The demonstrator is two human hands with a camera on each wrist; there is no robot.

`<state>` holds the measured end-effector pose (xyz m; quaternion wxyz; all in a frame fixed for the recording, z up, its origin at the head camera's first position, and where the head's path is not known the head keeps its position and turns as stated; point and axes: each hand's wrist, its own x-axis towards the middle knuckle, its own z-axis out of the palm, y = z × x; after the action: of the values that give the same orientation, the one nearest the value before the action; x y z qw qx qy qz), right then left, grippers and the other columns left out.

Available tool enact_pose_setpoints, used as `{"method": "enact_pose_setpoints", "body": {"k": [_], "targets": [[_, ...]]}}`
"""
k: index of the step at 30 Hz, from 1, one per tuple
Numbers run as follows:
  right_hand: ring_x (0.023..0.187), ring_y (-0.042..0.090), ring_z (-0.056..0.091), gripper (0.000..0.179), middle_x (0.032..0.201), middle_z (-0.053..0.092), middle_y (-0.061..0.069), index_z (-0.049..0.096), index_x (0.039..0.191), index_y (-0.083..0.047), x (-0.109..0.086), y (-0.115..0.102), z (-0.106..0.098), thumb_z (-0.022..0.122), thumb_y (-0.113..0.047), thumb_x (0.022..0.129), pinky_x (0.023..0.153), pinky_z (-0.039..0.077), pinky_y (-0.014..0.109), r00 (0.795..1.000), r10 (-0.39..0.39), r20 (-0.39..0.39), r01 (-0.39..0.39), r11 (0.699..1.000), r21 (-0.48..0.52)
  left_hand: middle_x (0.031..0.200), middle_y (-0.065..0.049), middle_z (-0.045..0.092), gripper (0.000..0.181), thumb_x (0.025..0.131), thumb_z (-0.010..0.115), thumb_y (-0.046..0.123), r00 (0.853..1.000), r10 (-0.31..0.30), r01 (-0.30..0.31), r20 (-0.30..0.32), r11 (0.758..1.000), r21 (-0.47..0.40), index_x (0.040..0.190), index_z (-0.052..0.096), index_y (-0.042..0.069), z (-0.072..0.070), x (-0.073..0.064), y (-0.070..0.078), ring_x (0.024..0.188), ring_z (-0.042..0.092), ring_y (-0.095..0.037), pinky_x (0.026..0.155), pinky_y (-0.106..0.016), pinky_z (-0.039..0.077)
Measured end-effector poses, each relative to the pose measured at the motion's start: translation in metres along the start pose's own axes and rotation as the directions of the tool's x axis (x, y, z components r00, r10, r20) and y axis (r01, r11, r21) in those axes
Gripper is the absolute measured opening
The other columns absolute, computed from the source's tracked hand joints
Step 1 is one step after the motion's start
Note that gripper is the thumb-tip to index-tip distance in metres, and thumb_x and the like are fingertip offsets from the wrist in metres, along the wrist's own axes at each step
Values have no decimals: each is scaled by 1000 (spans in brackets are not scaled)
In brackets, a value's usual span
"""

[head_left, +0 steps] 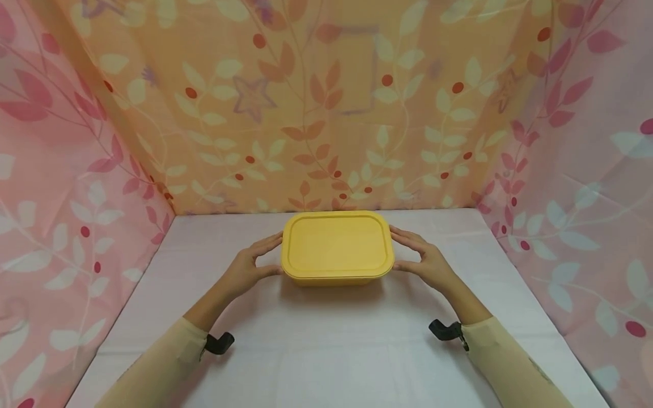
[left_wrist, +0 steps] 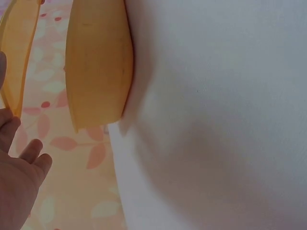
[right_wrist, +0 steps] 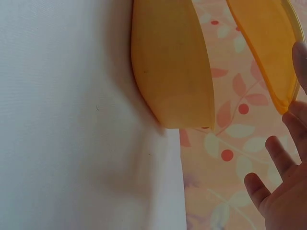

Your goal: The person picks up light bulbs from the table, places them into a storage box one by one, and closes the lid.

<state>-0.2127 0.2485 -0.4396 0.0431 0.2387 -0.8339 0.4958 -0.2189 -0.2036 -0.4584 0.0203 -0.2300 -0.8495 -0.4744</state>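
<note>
A yellow rectangular lid [head_left: 336, 243] with rounded corners is held level between both hands. Its left end is gripped by my left hand [head_left: 245, 273], thumb at the near corner and fingers toward the far one. My right hand [head_left: 433, 266] holds the opposite end in the same way. Below it, the yellow plastic box [head_left: 334, 281] stands on the table, mostly hidden from the head view. Both wrist views show a gap between the lid [left_wrist: 20, 52] and the box [right_wrist: 170, 67]. What the box contains is out of sight.
A white cloth covers the table [head_left: 326, 351]. Floral curtains hang at the back [head_left: 306, 113], on the left [head_left: 61, 226] and on the right [head_left: 586, 226]. Dark wrist-camera mounts stick out from both sleeves.
</note>
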Motion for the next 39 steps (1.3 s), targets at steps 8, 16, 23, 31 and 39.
{"method": "enact_pose_setpoints", "body": {"k": [8, 16, 23, 31, 39], "targets": [[151, 28, 35, 71, 160, 46, 2, 56, 148, -10, 15, 11, 2, 86, -16, 84, 122, 26, 66, 999, 24, 28, -25, 999, 32, 160, 13, 43, 81, 81, 86, 34, 999, -39, 38, 24, 999, 13, 153, 49, 29, -7, 11, -10, 153, 33, -25, 123, -61, 27], [153, 23, 32, 73, 161, 44, -6, 55, 150, -19, 27, 51, 8, 86, -17, 84, 125, 19, 64, 998, 42, 47, -44, 998, 35, 159, 18, 40, 84, 80, 84, 49, 992, -109, 109, 56, 994, 6, 154, 47, 36, -8, 19, -22, 154, 30, -21, 124, -59, 25], [153, 24, 32, 74, 160, 44, -7, 53, 151, -24, 31, 63, 12, 85, -26, 85, 123, 21, 66, 994, 75, 81, -80, 996, 49, 160, 16, 41, 84, 80, 84, 47, 986, -146, 148, 86, 989, -16, 154, 48, 32, -4, 24, -33, 154, 29, -23, 125, -59, 23], [155, 34, 27, 75, 163, 39, 10, 46, 154, -5, 31, 40, 15, 82, -16, 88, 123, 20, 67, 983, 111, 144, -119, 992, 48, 158, 17, 43, 86, 79, 84, 51, 976, -196, 196, 99, 981, 2, 154, 48, 32, 2, 25, -46, 154, 30, -23, 125, -57, 25], [155, 32, 26, 80, 164, 38, 5, 45, 156, -12, 36, 76, 22, 84, -19, 87, 124, 19, 65, 980, 129, 152, -135, 990, 32, 159, 13, 43, 87, 77, 86, 48, 972, -206, 209, 116, 978, -11, 154, 49, 28, 4, 26, -49, 154, 30, -26, 125, -59, 23]]}}
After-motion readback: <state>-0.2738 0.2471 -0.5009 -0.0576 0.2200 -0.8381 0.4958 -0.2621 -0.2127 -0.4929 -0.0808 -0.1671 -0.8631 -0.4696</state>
